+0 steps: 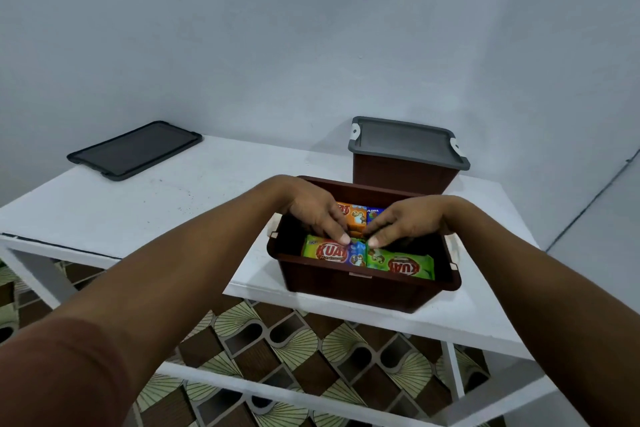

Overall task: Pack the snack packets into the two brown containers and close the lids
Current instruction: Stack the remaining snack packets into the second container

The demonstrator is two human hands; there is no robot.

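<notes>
An open brown container stands near the front edge of the white table. Inside lie two green snack packets, a blue one and an orange one. Both my hands reach into it. My left hand and my right hand press their fingertips down on the packets in the middle, with the fingers fairly straight. A second brown container stands behind to the right, with its grey lid on. A loose dark grey lid lies flat at the table's back left.
The table stands against a pale wall. White frame bars run below the tabletop over a patterned brown and green floor. The open container has white latches on its short sides.
</notes>
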